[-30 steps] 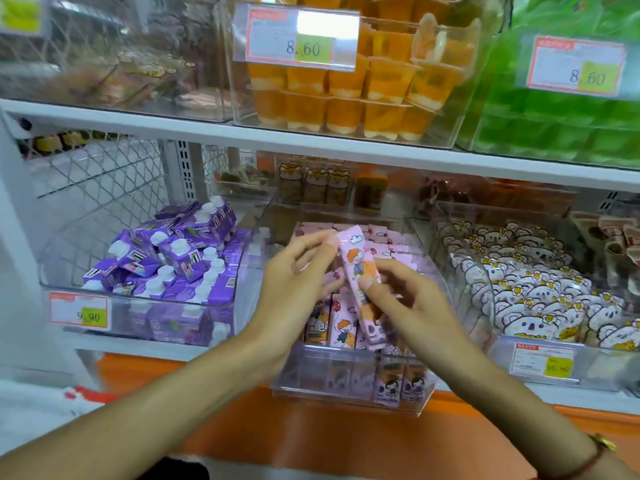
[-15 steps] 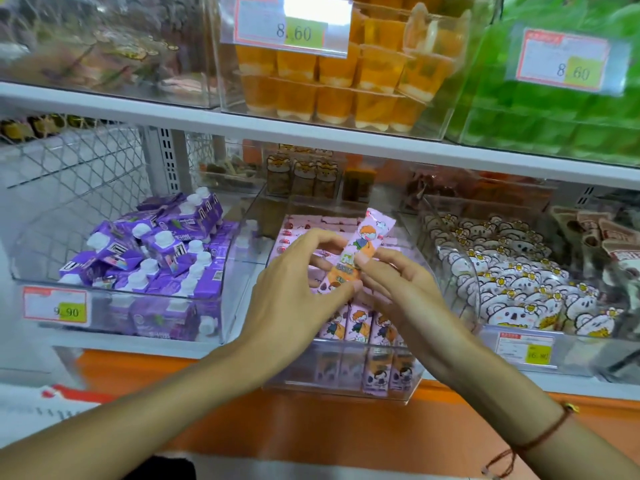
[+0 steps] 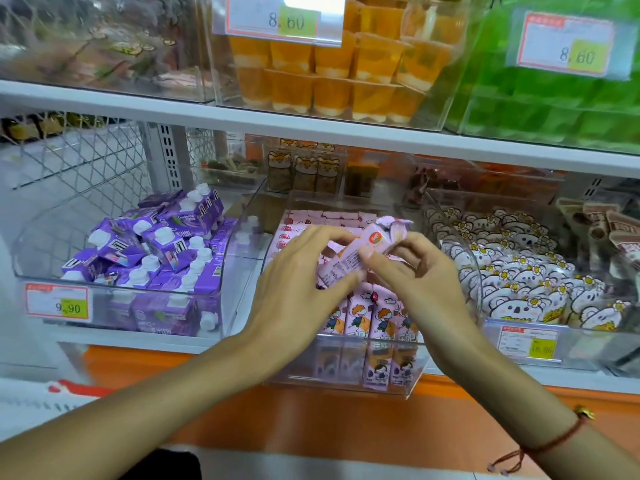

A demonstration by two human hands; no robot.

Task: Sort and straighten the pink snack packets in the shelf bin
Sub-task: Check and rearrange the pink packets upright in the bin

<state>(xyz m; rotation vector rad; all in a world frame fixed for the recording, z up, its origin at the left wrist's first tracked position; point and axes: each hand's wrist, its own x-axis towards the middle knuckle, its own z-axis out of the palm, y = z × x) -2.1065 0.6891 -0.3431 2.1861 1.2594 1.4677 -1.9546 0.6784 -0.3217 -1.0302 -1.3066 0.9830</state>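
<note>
Head view: left hand (image 3: pixel 294 289) and right hand (image 3: pixel 420 271) both pinch one pink snack packet (image 3: pixel 360 252), tilted, back side up, above the clear shelf bin (image 3: pixel 346 384). Hands hide the bin's middle rows; upright pink packets (image 3: pixel 369 317) show at front, print blurred.

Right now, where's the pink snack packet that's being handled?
Head view, centre: the long pink snack packet is tilted over the clear plastic shelf bin, pinched between the left hand and right hand, above the upright pink packets.
</note>
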